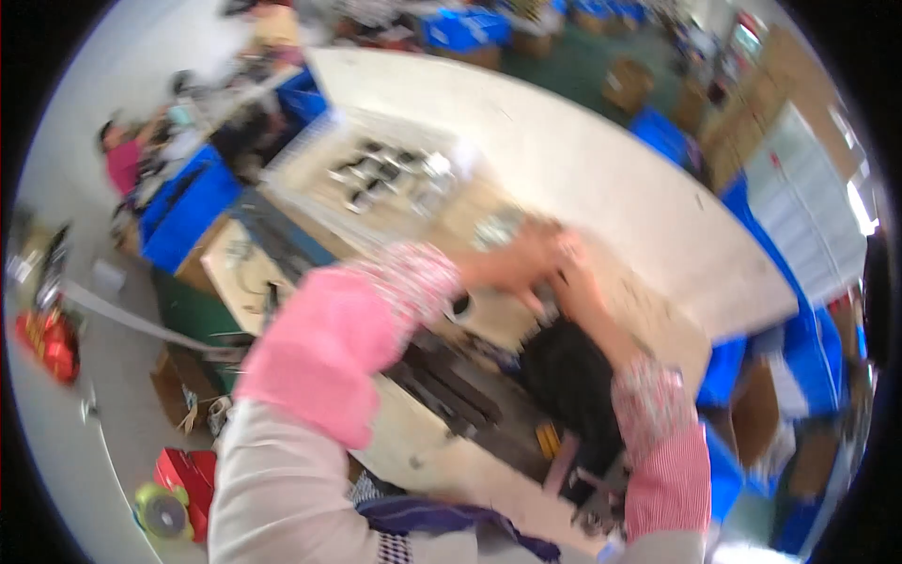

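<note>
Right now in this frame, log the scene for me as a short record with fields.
Left hand: close against the right hand; grip unclear
Right hand: beside the left; any held item too blurred to tell
Bin: pale, beyond the left forearm
Bin contents: dark and silvery parts
Near right forearm: black object
Picture quality: motion-blurred

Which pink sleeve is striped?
The right sleeve: fine stripes run below its patterned cuff. The left sleeve also has a patterned cuff, but looks plain pink below it.
</note>
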Demonstrator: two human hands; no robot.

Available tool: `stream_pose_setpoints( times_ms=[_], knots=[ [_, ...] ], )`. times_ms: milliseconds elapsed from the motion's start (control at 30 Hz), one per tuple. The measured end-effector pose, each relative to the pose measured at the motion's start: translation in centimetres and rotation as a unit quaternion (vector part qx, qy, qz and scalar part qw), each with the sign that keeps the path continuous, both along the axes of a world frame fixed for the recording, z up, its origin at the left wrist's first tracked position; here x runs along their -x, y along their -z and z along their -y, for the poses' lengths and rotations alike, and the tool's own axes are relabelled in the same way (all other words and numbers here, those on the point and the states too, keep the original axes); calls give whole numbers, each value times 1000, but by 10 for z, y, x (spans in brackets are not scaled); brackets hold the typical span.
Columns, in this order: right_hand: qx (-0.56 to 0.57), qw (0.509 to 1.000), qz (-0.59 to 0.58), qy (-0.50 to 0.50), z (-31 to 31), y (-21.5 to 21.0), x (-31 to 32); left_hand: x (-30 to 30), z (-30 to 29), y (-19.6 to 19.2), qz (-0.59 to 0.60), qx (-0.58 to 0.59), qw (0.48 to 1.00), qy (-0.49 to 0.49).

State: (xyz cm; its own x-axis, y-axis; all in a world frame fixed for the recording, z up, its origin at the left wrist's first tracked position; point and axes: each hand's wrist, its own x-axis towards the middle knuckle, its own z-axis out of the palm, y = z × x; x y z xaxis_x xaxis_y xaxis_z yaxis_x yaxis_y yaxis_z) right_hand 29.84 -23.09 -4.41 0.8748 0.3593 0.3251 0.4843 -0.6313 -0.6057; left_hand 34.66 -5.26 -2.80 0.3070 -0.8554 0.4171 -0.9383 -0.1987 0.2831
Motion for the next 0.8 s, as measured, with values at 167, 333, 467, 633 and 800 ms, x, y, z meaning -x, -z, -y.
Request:
stream_pose_setpoints(
  times_ms=[167,333,467,633,800],
  knots=[
    [25,980,-187,66,9,-10,10,22,6,-20,69,-134,985,-87],
    [16,983,-174,51,-12,-27,13,18,-5,-40,78,-192,974,-88],
    [0,992,-116,50,7,-10,5,17,8,-44,65,-244,964,-89],
    [4,1000,-9,-8,15,-14,-3,15,0,-30,90,-183,973,-104],
    [39,996,-73,28,34,-42,3,17,-5,-33,102,-178,972,-115]
  ],
)
